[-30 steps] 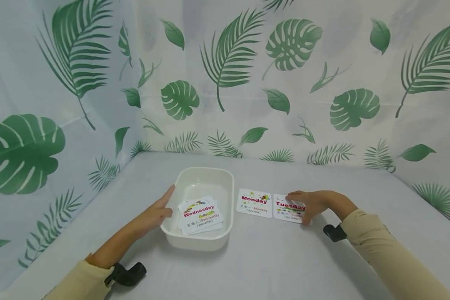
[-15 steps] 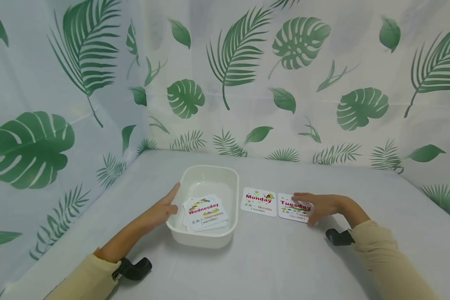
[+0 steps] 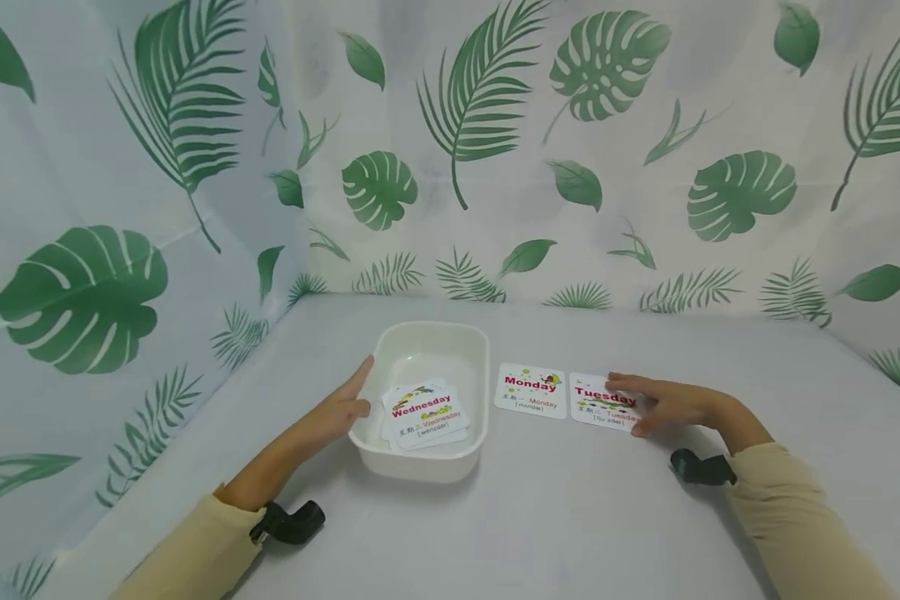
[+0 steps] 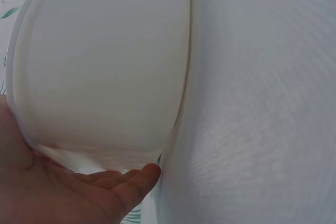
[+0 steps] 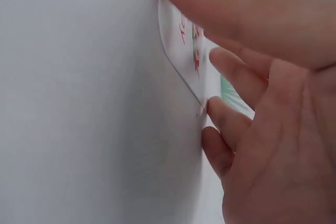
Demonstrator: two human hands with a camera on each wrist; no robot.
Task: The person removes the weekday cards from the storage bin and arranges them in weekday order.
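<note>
My left hand (image 3: 339, 414) holds the left side of a white plastic tub (image 3: 433, 468), its thumb at the rim and its index finger straight along the wall. In the left wrist view, the fingers (image 4: 134, 187) lie against the tub's outer wall. Inside the tub lies a small stack of cards, a "Wednesday" card (image 3: 425, 414) on top. To the tub's right, a "Monday" card (image 3: 531, 392) and a "Tuesday" card (image 3: 598, 402) lie side by side. My right hand (image 3: 675, 406) touches the Tuesday card's right part, fingertips at its top edge, thumb near its lower right corner.
A pale grey cloth (image 3: 570, 508) covers the table. White sheets with green leaf prints (image 3: 378, 190) stand as walls behind and to the left. Each wrist carries a black camera mount (image 3: 294, 522) close above the table.
The view has shifted, so tub, cards and hands sit farther right. My right hand has slid slightly right over the Tuesday card, uncovering more of it. The left hand stays on the tub.
</note>
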